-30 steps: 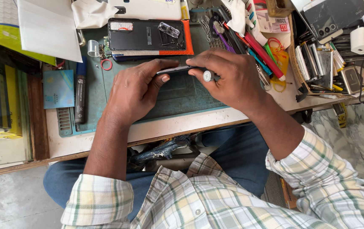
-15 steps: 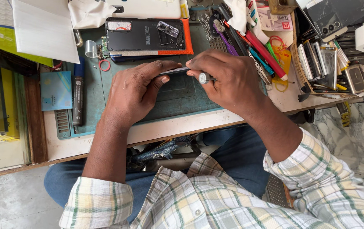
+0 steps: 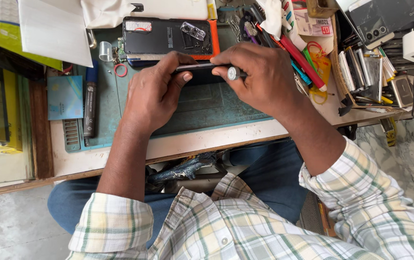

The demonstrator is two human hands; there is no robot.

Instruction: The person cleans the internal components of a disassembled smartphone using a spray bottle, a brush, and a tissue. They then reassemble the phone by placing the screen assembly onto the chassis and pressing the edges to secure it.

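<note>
Both hands meet over the teal work mat (image 3: 202, 108) w/ a thin dark phone (image 3: 198, 67) held edge-up between them, just above mat centre. Left hand (image 3: 154, 94) curls its fingers round the phone's left end, thumb tip pressed on the near edge, so closed on the phone. Right hand (image 3: 260, 79) wraps the phone's right end and also pinches a small screwdriver (image 3: 235, 73), its round silver cap showing at approx 9 o'clock of that hand; the tip is hidden behind the fingers, can't tell where it touches. At 12 o'clock of the hands, touching the mat's far edge, lies a black phone back cover (image 3: 166, 36) w/ a loose camera bezel on it, resting on an orange case (image 3: 214, 36). At 10 o'clock sit a red rubber ring (image 3: 120, 70) and a clear tape roll (image 3: 105, 50). At 9 o'clock of left hand a dark marker pen (image 3: 90, 103) lies lengthwise along the mat's left side, w/ a light-blue card (image 3: 65, 96) just beyond it on the wooden bench (image 3: 207, 139). At 2 o'clock of right hand a pile of red and other pens (image 3: 299, 60) fans out, and further right a tray of small phone parts (image 3: 366, 72), well apart from the hands. Checked shirt sleeves (image 3: 361, 192) are rolled up at both forearms.
</note>
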